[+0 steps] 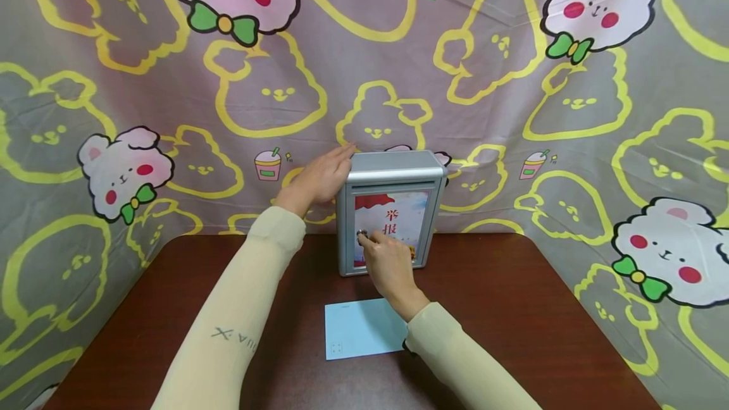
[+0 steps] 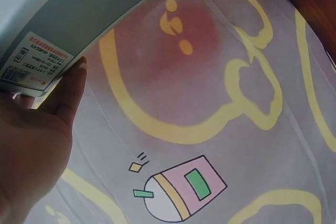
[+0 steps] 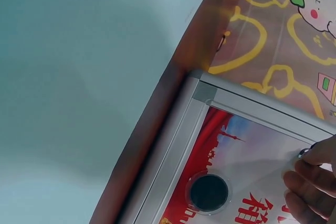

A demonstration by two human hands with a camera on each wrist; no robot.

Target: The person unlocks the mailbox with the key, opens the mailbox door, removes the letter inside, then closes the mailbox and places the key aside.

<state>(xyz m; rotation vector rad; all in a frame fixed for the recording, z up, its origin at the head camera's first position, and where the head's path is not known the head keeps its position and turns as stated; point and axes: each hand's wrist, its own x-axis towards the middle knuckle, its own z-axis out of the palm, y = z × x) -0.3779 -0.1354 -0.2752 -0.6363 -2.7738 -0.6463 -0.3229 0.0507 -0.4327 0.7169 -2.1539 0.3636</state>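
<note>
A silver-grey metal report box point(image 1: 397, 173) stands upright at the back of the table, with a slot near its top and a red-lettered poster point(image 1: 393, 211) on its front. My left hand point(image 1: 321, 176) rests against its upper left side, fingers extended along the top corner. In the left wrist view, those fingers point(image 2: 71, 90) touch the box edge beside a white label point(image 2: 34, 61). At the front's left edge, my right hand point(image 1: 390, 267) pinches a small metal key point(image 1: 362, 234). The right wrist view shows its ringed end point(image 3: 304, 152) between thumb and finger.
A pale blue envelope point(image 1: 355, 328) lies flat on the dark red-brown table point(image 1: 501, 309) in front of the box, partly under my right forearm. A black disc point(image 3: 209, 192) sits on the box front. Behind hangs a patterned curtain point(image 1: 387, 62).
</note>
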